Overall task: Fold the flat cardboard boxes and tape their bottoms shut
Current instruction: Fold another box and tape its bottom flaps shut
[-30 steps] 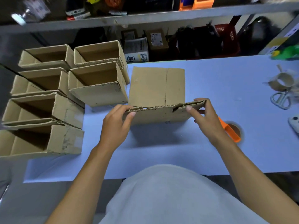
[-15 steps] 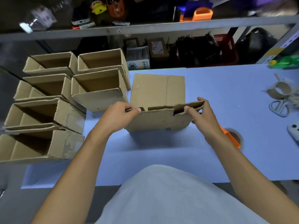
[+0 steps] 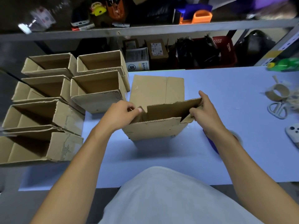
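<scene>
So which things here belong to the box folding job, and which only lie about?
Job: brown cardboard box being opened, left hand, right hand, folded brown boxes, flat cardboard sheet.
Lying about: cream scissors, white phone, empty cardboard tape core.

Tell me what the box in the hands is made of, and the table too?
The box looks like plain brown corrugated cardboard with a dull finish: its cut top edges show a row of little wavy holes. The left hand and right hand each hold an end of it. The table has a smooth, matte, pale blue top; whether that is plastic, laminate or painted board cannot be told.
</scene>
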